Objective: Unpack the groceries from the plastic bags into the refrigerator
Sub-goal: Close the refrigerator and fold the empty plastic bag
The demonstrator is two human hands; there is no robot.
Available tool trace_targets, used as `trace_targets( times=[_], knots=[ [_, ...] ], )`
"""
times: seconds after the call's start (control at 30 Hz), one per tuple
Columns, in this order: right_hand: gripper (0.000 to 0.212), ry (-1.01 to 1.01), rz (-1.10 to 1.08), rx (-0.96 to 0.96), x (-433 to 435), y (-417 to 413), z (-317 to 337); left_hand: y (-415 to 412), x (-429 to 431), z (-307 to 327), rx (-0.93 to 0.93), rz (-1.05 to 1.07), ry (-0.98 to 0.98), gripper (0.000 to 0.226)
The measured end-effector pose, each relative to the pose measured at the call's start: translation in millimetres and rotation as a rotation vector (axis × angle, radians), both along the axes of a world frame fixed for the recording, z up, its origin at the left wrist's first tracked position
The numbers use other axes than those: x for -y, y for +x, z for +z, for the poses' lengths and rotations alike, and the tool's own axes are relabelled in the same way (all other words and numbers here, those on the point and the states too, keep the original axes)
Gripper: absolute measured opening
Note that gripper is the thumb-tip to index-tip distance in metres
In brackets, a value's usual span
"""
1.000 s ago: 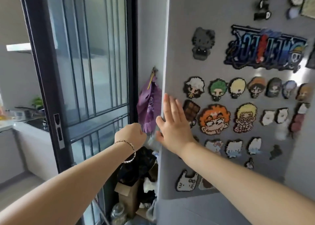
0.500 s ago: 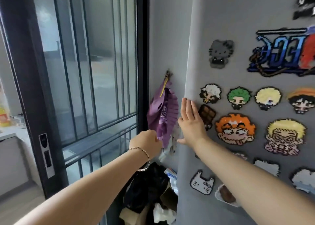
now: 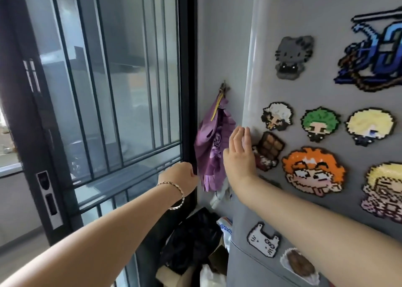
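I had the right hand (image 3: 239, 156) flat, fingers straight together, on the grey refrigerator (image 3: 304, 15), its door crowded with pixel-art magnets (image 3: 313, 171). The left hand (image 3: 180, 178) was curled, on what I couldn't tell.

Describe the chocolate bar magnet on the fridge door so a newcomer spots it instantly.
Start at the grey refrigerator door. Near its left edge, beside the right hand, sits the chocolate bar magnet, below the white-haired head. It alone shows a grid of brown squares; its neighbours are faces.
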State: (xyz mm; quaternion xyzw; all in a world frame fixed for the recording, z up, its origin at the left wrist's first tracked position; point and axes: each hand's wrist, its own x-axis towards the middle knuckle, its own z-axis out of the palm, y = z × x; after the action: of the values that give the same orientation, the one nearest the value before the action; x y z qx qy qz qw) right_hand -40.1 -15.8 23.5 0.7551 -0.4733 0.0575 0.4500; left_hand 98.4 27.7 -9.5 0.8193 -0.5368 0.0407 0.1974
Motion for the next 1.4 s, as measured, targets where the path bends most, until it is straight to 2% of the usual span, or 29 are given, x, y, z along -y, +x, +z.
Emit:
trace_targets(
  times=[0.13, 0.27, 0.33, 0.43, 0.53, 0.73, 0.9, 1.1, 1.23, 1.4],
  knots=[
    [0.024, 0.345, 0.457, -0.032, -16.2, 37.4, -9.5, 28.3, -20.8, -10.6, 0.011, 0.131, 0.159, 0.019],
    [0.022, 0.792, 0.620, 0.051, -53.5, 99.1, -28.5, 70.4, -77.6, -30.0, -0.037, 0.308, 0.205, 0.020],
    [0.024, 0.886, 0.736, 0.013, -83.7, 132.2, -37.4, 93.1, -124.4, -38.4, -0.046, 0.424, 0.226, 0.023],
    [0.024, 0.884, 0.945, -0.087, -138.7, 168.3, -49.5, 118.3, -204.1, -46.2, -0.072, 0.612, 0.226, 0.026],
    [0.021, 0.986, 1.096, -0.126, -217.2, 196.4, -61.2, 124.9, -303.5, -54.6, -0.111, 0.782, 0.219, 0.025],
    [0.021, 1.054, 1.396, -0.324, -421.9, 210.3, -74.6, 79.2, -533.2, -69.4, -0.153, 1.155, 0.231, 0.026],
    [0.025, 1.079, 1.654, -0.496, -614.5, 169.5, -90.0, -17.3, -725.4, -81.7, -0.229, 1.510, 0.203, 0.026],
    [0.026, 1.068, 1.891, -0.821, -847.6, 84.9, -112.5, -172.1, -933.5, -92.5, -0.315, 1.864, 0.193, 0.019],
    [0.017, 1.016, 2.017, -0.940, -970.6, 29.8, -118.5, -255.6, -1031.6, -99.2, -0.322, 2.055, 0.182, 0.017],
    [0.023, 0.987, 2.134, -1.094, -1099.9, -15.2, -130.8, -318.1, -1130.8, -112.7, -0.338, 2.257, 0.107, 0.015]
  ],
)
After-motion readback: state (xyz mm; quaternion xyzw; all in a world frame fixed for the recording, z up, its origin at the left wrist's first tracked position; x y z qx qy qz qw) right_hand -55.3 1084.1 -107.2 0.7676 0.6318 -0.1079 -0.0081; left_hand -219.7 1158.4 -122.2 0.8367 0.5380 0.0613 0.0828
